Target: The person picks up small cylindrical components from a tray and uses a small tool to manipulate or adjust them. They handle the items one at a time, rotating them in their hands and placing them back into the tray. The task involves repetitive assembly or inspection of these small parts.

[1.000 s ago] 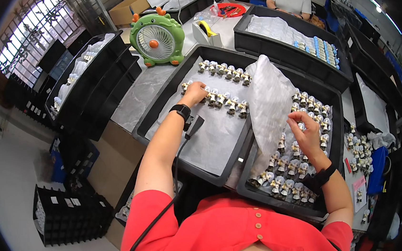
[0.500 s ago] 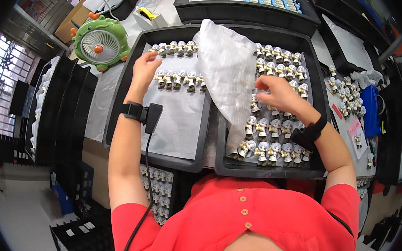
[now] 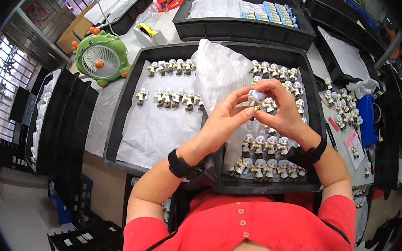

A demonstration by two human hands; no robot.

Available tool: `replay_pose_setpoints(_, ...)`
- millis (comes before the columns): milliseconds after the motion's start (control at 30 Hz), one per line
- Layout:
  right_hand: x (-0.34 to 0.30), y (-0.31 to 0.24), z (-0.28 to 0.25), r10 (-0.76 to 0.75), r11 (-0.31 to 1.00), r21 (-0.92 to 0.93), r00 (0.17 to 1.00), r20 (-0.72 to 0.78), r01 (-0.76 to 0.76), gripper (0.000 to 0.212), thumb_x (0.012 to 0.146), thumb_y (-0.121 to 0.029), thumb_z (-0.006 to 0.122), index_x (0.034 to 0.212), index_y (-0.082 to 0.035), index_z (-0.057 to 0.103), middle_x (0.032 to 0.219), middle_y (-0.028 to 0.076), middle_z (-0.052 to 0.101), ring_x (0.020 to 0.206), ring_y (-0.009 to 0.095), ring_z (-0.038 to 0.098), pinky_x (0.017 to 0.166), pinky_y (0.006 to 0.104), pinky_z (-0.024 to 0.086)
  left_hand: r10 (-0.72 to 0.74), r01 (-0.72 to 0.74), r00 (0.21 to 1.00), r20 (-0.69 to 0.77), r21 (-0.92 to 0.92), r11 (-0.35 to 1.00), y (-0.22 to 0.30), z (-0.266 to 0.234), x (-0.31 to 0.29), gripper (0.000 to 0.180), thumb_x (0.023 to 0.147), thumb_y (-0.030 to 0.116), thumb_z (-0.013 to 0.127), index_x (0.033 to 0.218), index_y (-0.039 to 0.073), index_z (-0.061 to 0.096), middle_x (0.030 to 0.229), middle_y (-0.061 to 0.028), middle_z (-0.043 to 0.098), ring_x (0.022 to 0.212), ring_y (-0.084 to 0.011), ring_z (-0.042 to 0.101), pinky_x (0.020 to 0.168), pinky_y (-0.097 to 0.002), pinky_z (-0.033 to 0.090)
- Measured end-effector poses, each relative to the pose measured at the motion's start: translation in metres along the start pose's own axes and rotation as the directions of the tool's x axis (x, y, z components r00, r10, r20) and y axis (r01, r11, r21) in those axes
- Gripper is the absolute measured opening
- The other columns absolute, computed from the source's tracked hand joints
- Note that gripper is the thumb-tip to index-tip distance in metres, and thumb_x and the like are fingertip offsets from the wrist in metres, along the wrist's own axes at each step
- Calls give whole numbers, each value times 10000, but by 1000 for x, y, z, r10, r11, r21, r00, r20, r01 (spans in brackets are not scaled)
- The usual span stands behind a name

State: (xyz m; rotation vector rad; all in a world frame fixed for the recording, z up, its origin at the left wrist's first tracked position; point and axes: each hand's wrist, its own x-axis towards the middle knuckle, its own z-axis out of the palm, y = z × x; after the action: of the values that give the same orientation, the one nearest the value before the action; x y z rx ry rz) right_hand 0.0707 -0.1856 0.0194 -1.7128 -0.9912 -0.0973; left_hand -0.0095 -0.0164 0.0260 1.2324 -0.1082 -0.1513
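My left hand and right hand pinch small pale figurine together, above right black tray. Figurine's axis unclear, mostly hidden by fingers. White crumpled wrap between trays; pink slip on bench at right.

Bare white foam sheet is lying open at 9 o'clock of the left hand, letting a hand pass. 2 rows of figurines are blocking at 10 o'clock. Crumpled white wrap is rising at 12 o'clock. Packed figurines are crowding 6 o'clock under the right hand.
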Motion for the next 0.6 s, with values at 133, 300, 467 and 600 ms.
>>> replay_pose_setpoints(133, -2, 2, 4, -47, 995, 84, 999, -22, 49, 433, 687, -41, 727, 1066, -61, 518, 1044, 68, 575, 924, 168, 579, 799, 287, 479, 15, -15, 1000, -6, -21, 1000, -4, 1, -3, 588, 889, 157, 617, 1385, 34, 327, 1283, -126, 445, 1125, -186, 513, 952, -324, 424)
replay_pose_setpoints(300, -2, 0, 5, -92, 995, 48, 993, 67, 89, 531, 685, -63, 754, 1151, -73, 501, 1129, 84, 543, 986, 194, 553, 833, 301, 461, 37, -40, 998, -58, -44, 998, -5, 0, -7, 576, 871, 134, 638, 1359, 19, 354, 1267, -129, 469, 1075, -178, 554, 904, -303, 459)
replay_pose_setpoints(467, -4, -2, 8, -128, 989, -60, 985, 117, 136, 740, 642, -114, 815, 1271, -85, 427, 1219, 98, 484, 1037, 225, 527, 869, 341, 447, 28, -38, 995, -97, -93, 995, -7, -2, -5, 551, 864, 128, 644, 1335, 16, 381, 1229, -128, 492, 1026, -157, 575, 840, -284, 488)
replay_pose_setpoints(600, -5, 0, 8, -128, 988, -72, 985, 113, 136, 720, 648, -105, 806, 1264, -82, 434, 1216, 101, 489, 1055, 227, 527, 866, 336, 451, 14, -18, 994, -107, -42, 999, -5, -3, -3, 530, 866, 141, 643, 1318, 19, 394, 1214, -123, 502, 1013, -151, 576, 828, -280, 485)
